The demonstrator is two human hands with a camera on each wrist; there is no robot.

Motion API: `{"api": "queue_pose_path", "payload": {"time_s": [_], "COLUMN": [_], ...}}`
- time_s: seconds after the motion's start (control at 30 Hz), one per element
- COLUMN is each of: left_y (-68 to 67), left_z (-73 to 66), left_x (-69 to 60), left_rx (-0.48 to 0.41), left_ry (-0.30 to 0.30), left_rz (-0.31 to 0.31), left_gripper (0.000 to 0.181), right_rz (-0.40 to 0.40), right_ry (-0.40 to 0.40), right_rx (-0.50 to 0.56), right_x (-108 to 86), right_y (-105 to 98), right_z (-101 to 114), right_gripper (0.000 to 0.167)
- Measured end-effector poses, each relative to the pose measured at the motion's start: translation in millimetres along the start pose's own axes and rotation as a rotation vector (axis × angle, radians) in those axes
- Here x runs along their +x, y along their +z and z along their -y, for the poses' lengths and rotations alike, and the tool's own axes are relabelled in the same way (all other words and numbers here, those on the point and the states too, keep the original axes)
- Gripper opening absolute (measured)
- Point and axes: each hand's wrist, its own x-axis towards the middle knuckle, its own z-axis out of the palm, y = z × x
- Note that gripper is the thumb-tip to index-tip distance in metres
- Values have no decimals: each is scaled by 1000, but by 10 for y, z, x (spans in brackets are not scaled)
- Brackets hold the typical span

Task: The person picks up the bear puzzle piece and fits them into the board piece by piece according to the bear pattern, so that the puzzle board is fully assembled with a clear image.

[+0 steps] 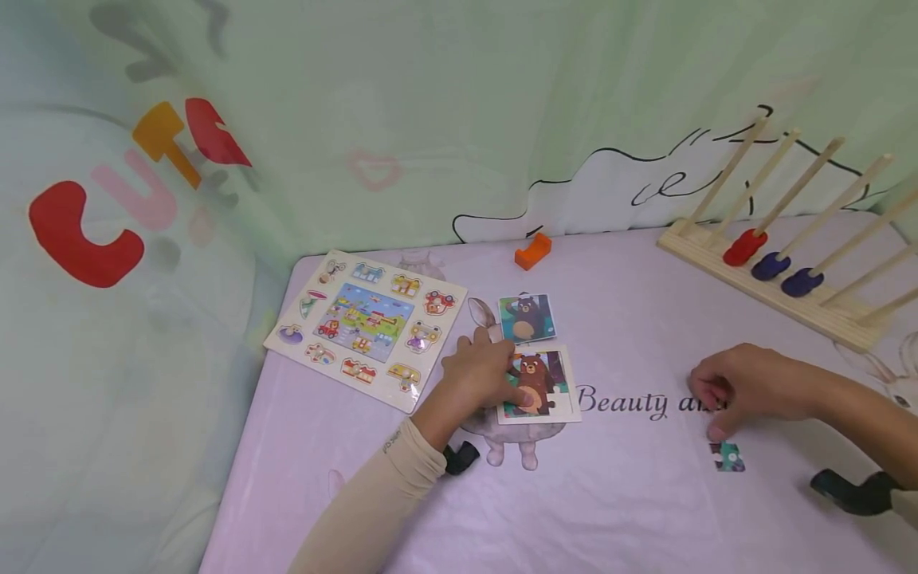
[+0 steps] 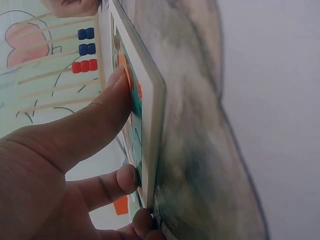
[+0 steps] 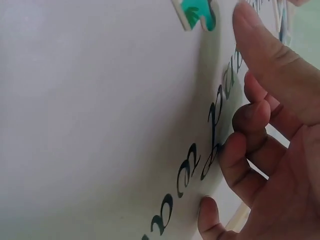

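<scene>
My left hand holds a small bear jigsaw puzzle board at its left side. In the left wrist view the thumb presses on the picture, and other fingertips are at the white edge. A pale gap shows at the board's lower right. Just above it lies a bear picture card. Further right, my right hand hovers with loosely bent fingers, holding nothing. A green jigsaw piece lies on the cloth just below its thumb; the right wrist view shows the piece apart from the thumb.
A wooden knob puzzle with vehicle shapes lies left of the left hand. An orange block sits near the back edge. At the back right stands a wooden peg stand with red and blue beads. Printed fabric hangs behind the table.
</scene>
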Motion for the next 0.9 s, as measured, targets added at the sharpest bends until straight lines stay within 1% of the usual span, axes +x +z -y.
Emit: {"api": "queue_pose_path", "payload": {"time_s": [0.07,0.17,0.33,0.5,0.57,0.73,0.9], "left_y": [-1,1,6,10,12,8,3], "left_z": [0,-3,-8,-3,0,1,0], "left_x": [0,-1,5,8,8,1,-2], "left_rx": [-1,-1,-6,-13,-13,-14,-18], "left_ry": [1,2,4,10,10,12,18], "left_rz": [-2,-5,-8,-10,-12,-13,-14], "left_gripper": [54,52,51,50,50,52,53], "right_rz": [-5,-35,-89,-135,-132,-99,-92], "right_ry": [8,-4,-35,-67,-67,-47,-41], "right_rx": [-14,-12,21,48,62,64,61], "right_x": [-6,-1,10,-2,-7,-5,-6], "right_y": [10,12,-3,-12,-11,3,17], "right_z": [-4,-33,-90,-100,-100,-92,-86], "right_gripper": [42,40,30,22,22,33,31]}}
